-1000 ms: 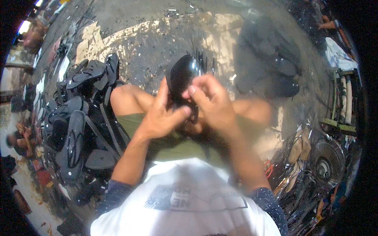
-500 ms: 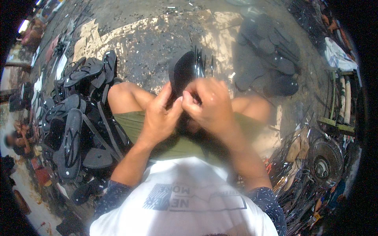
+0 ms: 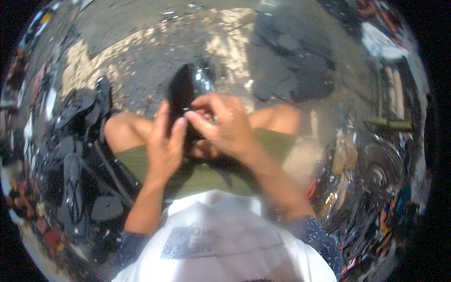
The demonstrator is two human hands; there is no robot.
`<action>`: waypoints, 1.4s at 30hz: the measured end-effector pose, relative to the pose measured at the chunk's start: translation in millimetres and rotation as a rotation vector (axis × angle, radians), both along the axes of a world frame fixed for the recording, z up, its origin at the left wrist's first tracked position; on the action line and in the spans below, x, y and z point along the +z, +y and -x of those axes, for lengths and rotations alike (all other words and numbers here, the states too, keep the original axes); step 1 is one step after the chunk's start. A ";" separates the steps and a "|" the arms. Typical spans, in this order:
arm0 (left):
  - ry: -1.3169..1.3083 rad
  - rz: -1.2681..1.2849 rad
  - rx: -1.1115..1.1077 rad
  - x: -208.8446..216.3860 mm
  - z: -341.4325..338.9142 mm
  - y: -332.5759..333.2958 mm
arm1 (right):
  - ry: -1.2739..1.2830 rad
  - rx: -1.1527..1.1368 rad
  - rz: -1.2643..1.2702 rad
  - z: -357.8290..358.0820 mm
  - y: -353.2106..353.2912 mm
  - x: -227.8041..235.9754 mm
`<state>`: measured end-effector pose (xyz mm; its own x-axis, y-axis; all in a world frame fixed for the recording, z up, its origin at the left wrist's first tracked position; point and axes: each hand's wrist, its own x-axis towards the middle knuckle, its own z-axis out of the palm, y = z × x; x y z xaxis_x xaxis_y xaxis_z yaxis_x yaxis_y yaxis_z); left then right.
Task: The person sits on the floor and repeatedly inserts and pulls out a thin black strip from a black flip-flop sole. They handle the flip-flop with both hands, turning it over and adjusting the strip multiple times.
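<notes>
A dark flip-flop sole [image 3: 180, 88] stands out in front of me, its near end between my two hands. My left hand [image 3: 164, 148] holds it along its left edge, the thumb lying across its near part. On the other side, my right hand [image 3: 225, 123] has curled fingers, with thumb and index finger close to the sole; whatever is pinched there is too small and blurred to make out. Just beyond the right hand, shiny black strips [image 3: 202, 77] show beside the sole.
Black flip-flops [image 3: 73, 181] lie heaped at my left. More dark soles [image 3: 293, 61] rest on the floor at the far right. A round fan [image 3: 378, 171] and a low wooden frame [image 3: 387, 123] stand on the right, amid scattered strips. Torn cardboard [image 3: 77, 66] covers part of the floor.
The whole view has swung, so everything appears further left and blurred. My thumbs have come slightly apart, and the left one lies more upright on the sole.
</notes>
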<state>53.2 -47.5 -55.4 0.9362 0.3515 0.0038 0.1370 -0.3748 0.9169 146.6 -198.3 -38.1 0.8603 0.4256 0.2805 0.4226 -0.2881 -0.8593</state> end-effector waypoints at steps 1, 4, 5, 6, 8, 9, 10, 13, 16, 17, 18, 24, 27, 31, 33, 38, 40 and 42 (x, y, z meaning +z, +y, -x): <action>0.001 0.019 0.003 3.5 -0.7 -0.9 | 0.044 0.035 -0.071 -1.4 1.3 0.0; 0.077 -0.099 0.020 16.3 8.1 8.2 | 0.012 0.162 -0.108 -4.6 12.1 3.2; 0.117 -0.148 0.038 30.1 18.4 28.3 | 0.175 0.258 -0.252 -14.7 11.4 2.0; 0.154 -0.192 0.044 42.7 28.2 46.9 | 0.180 0.153 -0.220 -29.7 2.6 -2.9; 0.272 -0.069 0.065 93.2 63.4 99.8 | 0.109 -0.232 -0.133 -87.5 -31.1 -41.1; 0.361 -0.046 -0.013 141.1 84.0 119.9 | 0.033 -0.488 -0.069 -122.0 -51.6 -81.4; 0.328 -0.303 0.037 160.6 108.1 139.3 | -0.085 -0.548 0.240 -150.6 -89.3 -123.1; 0.159 -0.863 0.276 194.4 138.2 173.9 | 0.458 -0.870 0.778 -155.6 -115.9 -184.0; -0.285 -0.162 0.409 154.0 136.2 149.3 | 0.456 -0.833 0.706 -160.3 -82.7 -185.4; -0.232 -0.079 0.418 137.7 112.1 117.9 | 0.424 -0.671 0.452 -152.1 -62.1 -178.9; -0.170 0.012 0.368 119.1 72.9 86.1 | 0.414 -0.552 0.187 -129.0 -59.0 -167.0; 0.011 0.777 0.355 3.9 5.2 76.2 | 0.860 0.685 -0.618 5.1 8.9 -58.1; -0.211 0.562 0.449 18.7 15.2 79.5 | 0.709 0.525 -0.340 -28.6 23.5 -72.7; 0.076 0.050 0.351 20.9 61.5 91.9 | 0.131 -0.350 0.118 -119.5 20.9 -193.0; 0.148 -0.231 0.208 13.8 78.5 92.2 | 0.050 -0.367 0.332 -134.4 26.2 -227.3; -0.049 -0.316 0.425 33.4 54.5 82.5 | 0.135 -0.344 0.276 -135.0 25.3 -218.6; -0.086 -0.145 0.370 43.1 33.3 73.3 | 0.199 -0.313 0.155 -128.9 31.8 -173.2; -0.043 -0.127 0.206 38.5 9.8 68.7 | 0.172 -0.223 0.064 -111.4 24.6 -130.0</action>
